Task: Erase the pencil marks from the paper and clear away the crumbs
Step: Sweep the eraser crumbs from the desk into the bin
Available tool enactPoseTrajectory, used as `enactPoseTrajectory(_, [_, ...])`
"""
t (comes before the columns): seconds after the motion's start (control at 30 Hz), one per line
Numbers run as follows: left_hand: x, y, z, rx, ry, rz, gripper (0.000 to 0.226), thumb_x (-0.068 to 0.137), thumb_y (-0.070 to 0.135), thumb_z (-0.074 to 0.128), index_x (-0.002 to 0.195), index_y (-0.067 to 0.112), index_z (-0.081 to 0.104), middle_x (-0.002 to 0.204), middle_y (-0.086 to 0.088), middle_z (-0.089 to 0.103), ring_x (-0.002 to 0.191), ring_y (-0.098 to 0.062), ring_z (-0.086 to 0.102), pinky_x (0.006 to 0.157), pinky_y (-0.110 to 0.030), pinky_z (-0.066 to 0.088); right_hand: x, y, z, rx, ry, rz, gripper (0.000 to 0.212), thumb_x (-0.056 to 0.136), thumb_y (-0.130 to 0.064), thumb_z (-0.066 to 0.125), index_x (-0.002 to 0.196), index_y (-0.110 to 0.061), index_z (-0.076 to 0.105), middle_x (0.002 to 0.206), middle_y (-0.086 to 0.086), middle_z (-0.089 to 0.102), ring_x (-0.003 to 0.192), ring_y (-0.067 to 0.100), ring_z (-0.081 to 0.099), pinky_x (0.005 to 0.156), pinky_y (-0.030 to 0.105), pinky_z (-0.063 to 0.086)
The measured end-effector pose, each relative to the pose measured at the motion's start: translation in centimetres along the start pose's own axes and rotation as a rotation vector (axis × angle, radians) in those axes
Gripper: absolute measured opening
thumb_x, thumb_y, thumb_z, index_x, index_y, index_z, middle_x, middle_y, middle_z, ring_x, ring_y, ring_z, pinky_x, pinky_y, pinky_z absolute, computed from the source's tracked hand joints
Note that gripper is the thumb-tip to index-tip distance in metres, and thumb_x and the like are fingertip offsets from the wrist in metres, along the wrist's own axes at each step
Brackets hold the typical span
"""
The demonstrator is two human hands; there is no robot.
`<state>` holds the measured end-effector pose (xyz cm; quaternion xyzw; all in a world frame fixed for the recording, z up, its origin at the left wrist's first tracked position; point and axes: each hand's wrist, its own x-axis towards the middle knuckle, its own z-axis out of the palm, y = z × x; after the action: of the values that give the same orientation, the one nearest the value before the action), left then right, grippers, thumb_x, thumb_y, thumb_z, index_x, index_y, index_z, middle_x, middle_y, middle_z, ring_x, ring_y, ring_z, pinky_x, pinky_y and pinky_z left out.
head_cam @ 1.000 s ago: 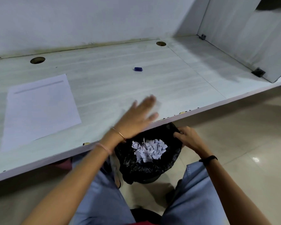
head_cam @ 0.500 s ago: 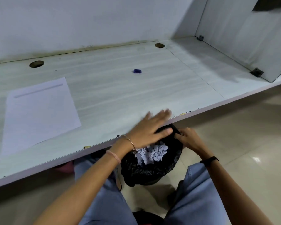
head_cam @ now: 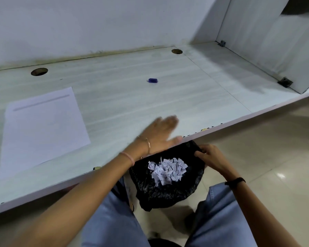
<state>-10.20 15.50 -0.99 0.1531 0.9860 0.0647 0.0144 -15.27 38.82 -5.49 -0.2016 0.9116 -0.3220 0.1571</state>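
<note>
A white sheet of paper [head_cam: 41, 125] lies flat on the left of the pale desk [head_cam: 132, 97]. A small blue eraser [head_cam: 152, 80] sits alone further back near the middle. My left hand [head_cam: 161, 134] lies flat and blurred on the desk by its front edge, fingers straight. Below that edge my right hand [head_cam: 210, 157] pinches the rim of a black bin bag [head_cam: 168, 191] and holds it against the desk edge. Torn white paper scraps [head_cam: 168, 169] lie inside the bag. I cannot make out any crumbs on the desk.
Two round cable holes [head_cam: 39, 71] [head_cam: 177, 51] are cut along the desk's back. A white wall runs behind, and a partition panel [head_cam: 275, 41] with metal brackets stands at the right. My knees in blue jeans flank the bag above a tiled floor.
My left hand swept to the desk edge over the bag, then moved back onto the desk surface. My right hand kept its hold on the bag rim.
</note>
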Motion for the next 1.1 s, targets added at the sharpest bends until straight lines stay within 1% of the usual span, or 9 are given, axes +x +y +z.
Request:
enactPoseTrajectory(0.1, [-0.2, -0.5, -1.1, -0.07, 0.061, 0.138, 0.077, 0.092, 0.06, 0.011, 0.152, 0.012, 0.005, 0.16, -0.005, 0.005, 0.147, -0.017, 0.012, 0.119, -0.042, 0.007, 0.2, 0.3, -0.1, 0.003, -0.005, -0.004, 0.032, 0.075, -0.032, 0.051, 0.074, 0.0, 0.058, 0.064, 0.016, 0.058, 0.055, 0.015, 0.045, 0.054, 0.031, 0.033])
enactPoseTrajectory(0.23, [1.4, -11.9, -2.6, -0.05, 0.362, -0.513, 0.077, 0.093, 0.061, 0.008, 0.146, 0.007, 0.025, 0.152, -0.027, 0.023, 0.142, -0.038, 0.022, 0.11, -0.056, 0.019, 0.2, 0.5, -0.2, -0.011, -0.008, 0.012, 0.031, 0.078, -0.031, 0.052, 0.076, -0.001, 0.059, 0.074, 0.02, 0.065, 0.058, 0.017, 0.049, 0.055, 0.03, 0.036])
enactPoseTrajectory(0.33, [1.3, -17.4, -2.4, -0.154, 0.166, -0.896, 0.086, 0.094, 0.063, 0.02, 0.149, -0.001, 0.008, 0.158, -0.021, 0.005, 0.147, -0.029, 0.002, 0.119, -0.046, 0.001, 0.2, 0.5, -0.2, 0.0, -0.012, 0.027, 0.028, 0.079, -0.029, 0.052, 0.08, -0.003, 0.063, 0.078, 0.018, 0.067, 0.06, 0.023, 0.057, 0.054, 0.037, 0.043])
enactPoseTrajectory(0.47, [4.2, -16.8, -2.2, -0.077, 0.157, -0.697, 0.09, 0.091, 0.067, 0.024, 0.149, -0.002, 0.011, 0.158, -0.02, 0.009, 0.147, -0.028, 0.005, 0.12, -0.04, 0.005, 0.3, 0.6, 0.0, -0.016, -0.016, 0.036, 0.027, 0.079, -0.028, 0.052, 0.077, -0.003, 0.06, 0.068, 0.009, 0.063, 0.058, 0.023, 0.053, 0.053, 0.034, 0.039])
enactPoseTrajectory(0.7, [5.2, -8.1, -2.1, -0.162, -0.034, 0.092, 0.05, 0.103, 0.028, 0.029, 0.15, 0.012, 0.022, 0.158, 0.003, 0.014, 0.143, -0.005, 0.013, 0.116, -0.029, 0.002, 0.7, 1.1, -0.3, -0.058, -0.012, 0.045, 0.028, 0.079, -0.03, 0.052, 0.081, -0.004, 0.063, 0.076, 0.014, 0.067, 0.065, 0.027, 0.06, 0.054, 0.03, 0.038])
enactPoseTrajectory(0.77, [5.4, -10.9, -2.8, -0.148, 0.144, -0.019, 0.053, 0.101, 0.039, 0.028, 0.145, 0.011, 0.033, 0.157, -0.005, 0.023, 0.144, -0.015, 0.022, 0.114, -0.039, 0.01, 0.7, 1.1, -0.6, -0.061, -0.01, 0.039, 0.031, 0.077, -0.031, 0.051, 0.081, -0.003, 0.063, 0.076, 0.015, 0.067, 0.065, 0.026, 0.06, 0.053, 0.028, 0.038])
enactPoseTrajectory(0.83, [5.8, -15.8, -3.7, -0.011, 0.264, -0.377, 0.073, 0.093, 0.058, 0.018, 0.139, 0.006, 0.041, 0.151, -0.023, 0.028, 0.14, -0.033, 0.029, 0.108, -0.055, 0.025, 0.7, 1.1, -0.8, -0.058, -0.009, 0.033, 0.025, 0.082, -0.025, 0.054, 0.081, -0.002, 0.062, 0.076, 0.016, 0.066, 0.069, 0.03, 0.061, 0.053, 0.029, 0.039])
enactPoseTrajectory(0.9, [5.6, -19.7, -4.0, -0.061, 0.137, -0.658, 0.085, 0.091, 0.066, 0.014, 0.147, 0.003, 0.024, 0.156, -0.021, 0.015, 0.145, -0.029, 0.014, 0.115, -0.052, 0.014, 0.5, 1.3, -0.9, -0.05, -0.002, 0.036, 0.027, 0.081, -0.026, 0.053, 0.081, -0.001, 0.062, 0.077, 0.018, 0.066, 0.071, 0.032, 0.061, 0.054, 0.031, 0.041])
enactPoseTrajectory(1.1, [8.2, -12.3, -1.7, -0.027, 0.103, -0.308, 0.083, 0.093, 0.062, 0.027, 0.151, 0.006, 0.01, 0.159, -0.017, 0.004, 0.148, -0.023, 0.003, 0.12, -0.033, 0.003, 0.3, 1.7, -1.2, -0.057, 0.014, 0.048, 0.033, 0.077, -0.032, 0.05, 0.081, -0.001, 0.061, 0.075, 0.019, 0.065, 0.069, 0.035, 0.06, 0.055, 0.042, 0.046])
